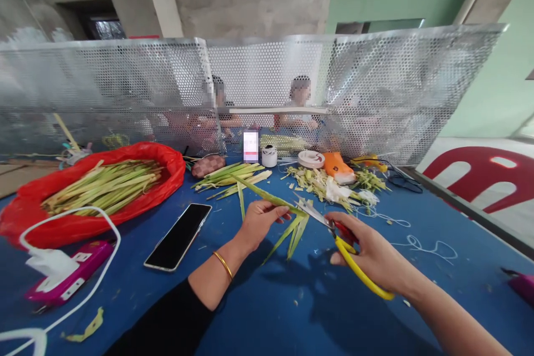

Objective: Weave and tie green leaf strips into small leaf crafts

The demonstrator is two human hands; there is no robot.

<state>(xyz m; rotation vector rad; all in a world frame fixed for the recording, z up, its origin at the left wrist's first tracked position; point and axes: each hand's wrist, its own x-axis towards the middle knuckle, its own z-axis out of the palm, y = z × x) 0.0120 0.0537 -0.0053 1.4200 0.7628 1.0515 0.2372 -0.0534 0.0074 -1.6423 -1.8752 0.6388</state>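
Note:
My left hand pinches green leaf strips between thumb and fingers; they look like a woven or folded bundle, with long ends sticking out to the upper left and hanging down. In my right hand is a pair of scissors with yellow handles. The scissor blades are parted and reach to the leaf strips, close to my left fingertips. Whether the blades touch the leaf cannot be made out. Beyond the hands lie a loose bunch of leaf strips and a heap of leaf scraps.
A red bag full of leaf strips stands left, near a purple power strip with a white cable. A black phone lies beside my left arm. At the back are a tape roll, a white jar and a perforated screen.

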